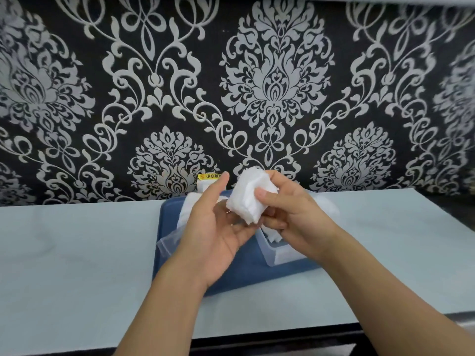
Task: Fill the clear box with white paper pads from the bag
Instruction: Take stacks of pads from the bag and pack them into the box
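A stack of white paper pads [250,196] is held up above the blue tray [244,271]. My right hand [290,214] grips the stack with thumb in front and fingers behind. My left hand [216,227] is palm-up just left of it, fingertips touching the stack's lower edge. Under my hands the clear box [279,253] stands on the tray with a few white pads inside. The clear plastic bag [169,240] of pads lies at the tray's left and back, mostly hidden by my left hand.
The tray sits on a pale blue table [77,253] against a black wall with a white floral pattern. A small yellow label [209,176] shows on the wall behind the bag. The table's front edge [257,335] runs close to me.
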`<state>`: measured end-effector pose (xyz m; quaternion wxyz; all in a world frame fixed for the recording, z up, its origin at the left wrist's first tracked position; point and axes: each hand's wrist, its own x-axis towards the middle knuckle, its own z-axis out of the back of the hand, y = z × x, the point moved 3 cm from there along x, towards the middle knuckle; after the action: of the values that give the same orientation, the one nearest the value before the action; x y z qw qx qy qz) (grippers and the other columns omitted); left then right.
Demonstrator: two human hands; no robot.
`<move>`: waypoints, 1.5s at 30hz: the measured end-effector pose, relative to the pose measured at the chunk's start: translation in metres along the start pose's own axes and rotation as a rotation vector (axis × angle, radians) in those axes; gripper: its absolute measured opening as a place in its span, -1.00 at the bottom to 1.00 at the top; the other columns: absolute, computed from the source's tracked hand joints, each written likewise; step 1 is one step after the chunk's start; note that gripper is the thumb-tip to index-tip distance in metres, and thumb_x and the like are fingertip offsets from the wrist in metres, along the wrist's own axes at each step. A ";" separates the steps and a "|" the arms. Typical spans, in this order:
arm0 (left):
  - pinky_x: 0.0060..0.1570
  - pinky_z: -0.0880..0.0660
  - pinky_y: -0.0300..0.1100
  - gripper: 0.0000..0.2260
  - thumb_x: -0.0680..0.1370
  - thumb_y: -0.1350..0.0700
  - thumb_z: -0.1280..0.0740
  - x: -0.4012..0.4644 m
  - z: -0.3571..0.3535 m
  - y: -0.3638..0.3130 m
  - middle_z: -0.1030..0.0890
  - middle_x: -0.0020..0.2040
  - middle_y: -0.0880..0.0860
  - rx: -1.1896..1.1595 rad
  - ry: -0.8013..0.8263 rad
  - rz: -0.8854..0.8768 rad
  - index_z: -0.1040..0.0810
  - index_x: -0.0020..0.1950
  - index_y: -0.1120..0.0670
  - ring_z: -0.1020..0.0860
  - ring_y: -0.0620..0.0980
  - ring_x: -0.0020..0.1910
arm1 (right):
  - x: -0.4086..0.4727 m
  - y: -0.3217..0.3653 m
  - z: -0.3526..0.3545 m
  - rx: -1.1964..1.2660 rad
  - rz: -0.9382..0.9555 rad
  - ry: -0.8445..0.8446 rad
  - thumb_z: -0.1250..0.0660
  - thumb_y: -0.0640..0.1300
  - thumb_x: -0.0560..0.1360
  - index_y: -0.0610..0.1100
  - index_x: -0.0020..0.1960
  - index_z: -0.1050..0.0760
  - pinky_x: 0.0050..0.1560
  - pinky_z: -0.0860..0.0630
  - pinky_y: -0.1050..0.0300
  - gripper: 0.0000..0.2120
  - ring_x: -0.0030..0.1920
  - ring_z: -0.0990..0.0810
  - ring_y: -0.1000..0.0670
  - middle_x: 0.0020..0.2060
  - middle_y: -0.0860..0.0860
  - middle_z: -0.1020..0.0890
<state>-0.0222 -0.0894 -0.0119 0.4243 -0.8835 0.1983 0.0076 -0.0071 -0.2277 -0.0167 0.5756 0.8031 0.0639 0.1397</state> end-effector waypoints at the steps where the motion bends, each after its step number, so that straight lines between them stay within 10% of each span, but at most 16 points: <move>1: 0.32 -0.46 0.08 -0.51 0.43 -0.12 -0.40 0.001 -0.003 0.002 -0.62 0.27 0.27 -0.011 0.045 0.060 -0.69 0.16 0.22 -0.59 0.16 0.15 | -0.004 0.003 0.003 -0.048 0.001 -0.005 -0.36 -0.22 0.50 -0.19 0.16 -0.45 -0.54 -0.16 0.37 -0.75 -0.41 -0.42 0.15 -0.26 -0.02 -0.57; 11: 0.06 -0.62 0.02 -0.65 0.46 0.02 -0.43 0.021 -0.012 0.023 -0.69 0.13 0.23 0.050 0.050 0.145 -0.62 0.17 0.20 -0.67 0.10 0.12 | -0.018 0.009 0.031 -0.475 0.067 -0.161 -0.40 -0.26 0.55 -0.20 0.08 -0.61 -0.28 -0.47 0.32 -0.88 -0.27 -0.53 0.10 -0.14 -0.05 -0.65; 18: -0.15 -0.67 -0.12 -0.67 0.55 -0.04 -0.42 0.027 -0.012 0.035 -0.70 -0.01 0.18 0.131 -0.038 0.076 -0.66 0.16 0.17 -0.68 0.04 -0.08 | -0.028 0.005 0.030 -0.736 0.101 -0.017 -0.61 -0.14 0.35 0.02 0.48 -0.36 0.30 -0.48 0.21 -0.23 0.36 -0.47 0.16 0.30 0.11 -0.54; 25: -0.02 -0.65 -0.01 -0.59 0.51 -0.13 -0.41 0.027 -0.012 0.039 -0.72 0.08 0.18 0.301 0.050 0.155 -0.65 0.20 0.14 -0.70 0.05 -0.03 | -0.021 0.005 0.029 -0.686 0.147 -0.043 -0.63 -0.32 0.29 -0.08 0.39 -0.45 0.21 -0.57 0.06 -0.26 0.14 -0.65 -0.01 0.11 0.02 -0.69; 37: -0.24 -0.59 -0.16 -0.86 0.51 0.28 -0.34 0.027 -0.014 0.043 -0.70 -0.15 0.08 0.298 0.120 0.177 -0.64 0.02 0.13 -0.67 -0.04 -0.20 | -0.016 -0.009 0.020 -0.700 0.084 0.084 -0.58 -0.28 0.36 0.04 0.49 -0.32 0.13 -0.60 0.04 -0.19 0.04 -0.65 0.00 0.05 -0.02 -0.63; 45: -0.43 -0.44 -0.26 -0.45 0.24 0.32 -0.23 0.034 -0.006 0.035 -0.58 -0.06 0.23 0.382 0.162 0.164 -0.52 0.24 0.29 -0.49 -0.04 -0.34 | -0.018 0.018 0.047 -0.412 0.003 0.105 -0.34 -0.37 0.43 -0.17 0.41 -0.45 0.10 -0.55 0.06 -0.45 0.07 -0.58 -0.12 0.11 -0.32 -0.57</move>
<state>-0.0041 -0.1253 -0.0401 0.5647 -0.7657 0.3007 -0.0668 -0.0115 -0.2809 -0.0164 0.7233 0.6603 0.0626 0.1924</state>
